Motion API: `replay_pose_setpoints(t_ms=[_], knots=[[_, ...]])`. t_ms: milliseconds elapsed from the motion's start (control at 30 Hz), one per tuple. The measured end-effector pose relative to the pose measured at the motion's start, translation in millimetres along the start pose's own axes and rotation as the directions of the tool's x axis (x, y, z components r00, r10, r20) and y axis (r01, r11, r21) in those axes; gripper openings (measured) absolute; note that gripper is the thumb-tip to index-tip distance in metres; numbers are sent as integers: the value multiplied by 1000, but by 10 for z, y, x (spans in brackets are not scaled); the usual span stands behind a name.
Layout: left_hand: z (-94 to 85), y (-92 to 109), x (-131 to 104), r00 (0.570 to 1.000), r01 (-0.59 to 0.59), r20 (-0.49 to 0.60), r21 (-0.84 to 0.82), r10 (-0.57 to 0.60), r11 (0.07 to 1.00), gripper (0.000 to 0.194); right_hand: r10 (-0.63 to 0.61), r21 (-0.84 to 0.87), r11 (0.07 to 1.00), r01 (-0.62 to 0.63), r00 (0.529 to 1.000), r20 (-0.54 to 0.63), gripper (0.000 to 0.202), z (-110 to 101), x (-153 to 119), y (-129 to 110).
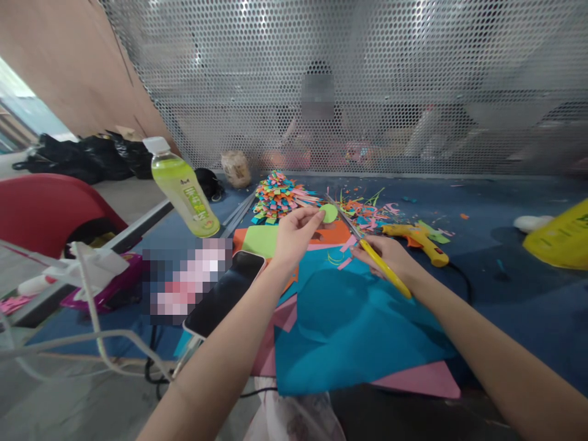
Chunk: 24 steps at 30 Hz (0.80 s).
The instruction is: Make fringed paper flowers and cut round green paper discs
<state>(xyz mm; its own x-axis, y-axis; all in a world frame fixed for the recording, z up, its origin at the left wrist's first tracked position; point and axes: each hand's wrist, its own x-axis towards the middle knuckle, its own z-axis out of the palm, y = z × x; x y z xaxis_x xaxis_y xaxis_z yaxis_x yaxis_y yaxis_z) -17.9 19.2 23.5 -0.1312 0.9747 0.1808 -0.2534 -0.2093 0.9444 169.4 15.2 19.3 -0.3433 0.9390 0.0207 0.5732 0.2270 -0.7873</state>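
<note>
A small green disc [329, 213] is pinched at its edge between the fingertips of the left hand [294, 236] and held up above the orange sheet [337, 233], so the blades can reach it freely. The right hand [390, 256] is closed around the yellow handles of the scissors [362, 245], whose blades point at the disc's rim. Blue sheets [349, 331] lie beneath both forearms, a phone [225, 294] sits to the left, and a glue gun [418, 239] rests just beyond the right hand.
</note>
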Motion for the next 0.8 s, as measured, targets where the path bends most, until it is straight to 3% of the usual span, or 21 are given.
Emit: replay_pose_setpoints(t_ms=[800], knots=[[-53, -19, 44, 992, -108, -68, 9, 109, 994, 24, 22, -13, 1000, -22, 999, 39, 45, 1, 2, 4]])
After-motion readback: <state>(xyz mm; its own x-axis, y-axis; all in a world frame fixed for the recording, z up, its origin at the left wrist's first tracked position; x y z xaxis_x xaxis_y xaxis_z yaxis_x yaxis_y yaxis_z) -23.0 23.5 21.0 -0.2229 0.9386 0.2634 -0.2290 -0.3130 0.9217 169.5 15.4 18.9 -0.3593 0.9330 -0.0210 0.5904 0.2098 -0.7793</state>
